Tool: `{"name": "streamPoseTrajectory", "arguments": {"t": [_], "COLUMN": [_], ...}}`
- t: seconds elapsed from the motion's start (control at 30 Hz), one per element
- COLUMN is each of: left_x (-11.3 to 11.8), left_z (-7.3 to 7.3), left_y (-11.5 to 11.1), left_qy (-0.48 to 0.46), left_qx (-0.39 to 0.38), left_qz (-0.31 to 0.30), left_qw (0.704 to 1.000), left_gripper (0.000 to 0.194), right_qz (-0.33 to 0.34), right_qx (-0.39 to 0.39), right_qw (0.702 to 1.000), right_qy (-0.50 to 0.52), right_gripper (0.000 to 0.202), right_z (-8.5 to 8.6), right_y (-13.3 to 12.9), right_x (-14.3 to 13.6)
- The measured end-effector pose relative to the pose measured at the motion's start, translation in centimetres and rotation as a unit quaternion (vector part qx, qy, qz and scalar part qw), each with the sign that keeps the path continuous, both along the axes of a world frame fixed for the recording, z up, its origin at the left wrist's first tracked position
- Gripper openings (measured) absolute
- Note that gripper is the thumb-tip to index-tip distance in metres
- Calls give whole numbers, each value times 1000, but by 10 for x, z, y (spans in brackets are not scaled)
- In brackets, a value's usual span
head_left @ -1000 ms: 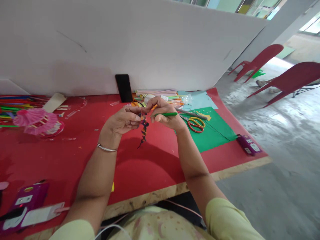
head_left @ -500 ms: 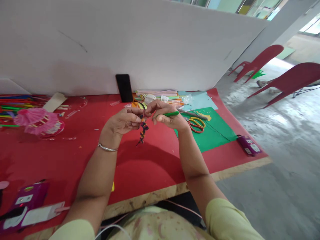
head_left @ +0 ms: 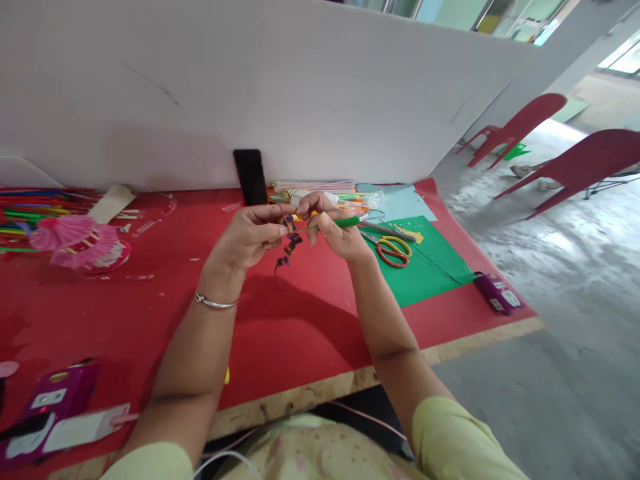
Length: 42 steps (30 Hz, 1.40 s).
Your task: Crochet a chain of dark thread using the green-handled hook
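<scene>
Above the red table [head_left: 300, 340], the left hand [head_left: 243, 239] pinches a dark, orange-flecked strip [head_left: 291, 248], while the right hand [head_left: 343, 243] grips a green-handled tool [head_left: 347, 221] close beside it.

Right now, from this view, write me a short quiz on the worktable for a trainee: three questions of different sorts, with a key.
1. True or false: the black phone stands propped against the white panel.

2. Choose one: the green-handled tool is held in
a) the left hand
b) the right hand
c) neither hand

3. Fill in the colour: the scissors with one red and one yellow handle lie on a ____ sheet.

Key: 1. True. 2. b. 3. Green.
</scene>
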<state>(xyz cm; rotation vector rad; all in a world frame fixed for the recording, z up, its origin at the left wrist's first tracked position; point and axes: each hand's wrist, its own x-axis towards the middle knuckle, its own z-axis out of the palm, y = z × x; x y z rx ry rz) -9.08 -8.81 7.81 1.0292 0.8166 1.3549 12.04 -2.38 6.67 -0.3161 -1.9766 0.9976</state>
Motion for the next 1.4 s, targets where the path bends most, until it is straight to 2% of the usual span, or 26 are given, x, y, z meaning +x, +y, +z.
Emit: {"name": "streamPoseTrajectory", "arguments": {"t": [0.13, 0.27, 0.33, 0.43, 0.57, 0.67, 0.77, 0.9, 1.07, 1.13, 1.4], "left_x": [6, 8, 8, 9, 11, 13, 16, 18, 18, 19, 16], "left_z": [-2, -9, -10, -8, -5, -6, -11, -18, -15, -11, -8], "left_y": [2, 9, 10, 8, 6, 6, 9, 11, 8, 6, 3], "left_qy": [10, 5, -12, -26, -14, 9, 27, 59, 49, 29, 7], "left_qx": [29, 30, 35, 58, 50, 65, 88, 94, 85, 86, 37], "left_qz": [75, 137, 124, 109, 137, 178, 215, 232, 213, 204, 99], "left_qw": [997, 990, 992, 992, 989, 982, 972, 966, 972, 975, 994], "left_gripper": [39, 34, 35, 42, 49, 59, 70, 84, 104, 107, 118], "right_qz": [-27, 6, 16, -19, -79, -82, -84, -89, -188, -204, -141], "right_qx": [-42, -51, -45, -68, -190, -294, -344, -316, -205, -186, -214], "right_qw": [999, 999, 999, 996, 975, 948, 931, 942, 954, 953, 962], "right_qy": [15, -9, 12, 49, 79, 89, 85, 72, 112, 124, 92], "right_gripper": [74, 79, 80, 76, 76, 74, 72, 74, 78, 78, 77], "right_z": [-11, -16, -13, -9, -11, -14, -13, -12, -16, -17, -16], "right_y": [-3, -13, -16, -14, -6, -8, -14, -22, -22, -19, -18], "right_x": [-11, -21, -21, -18, -22, -28, -32, -37, -40, -39, -39]}}
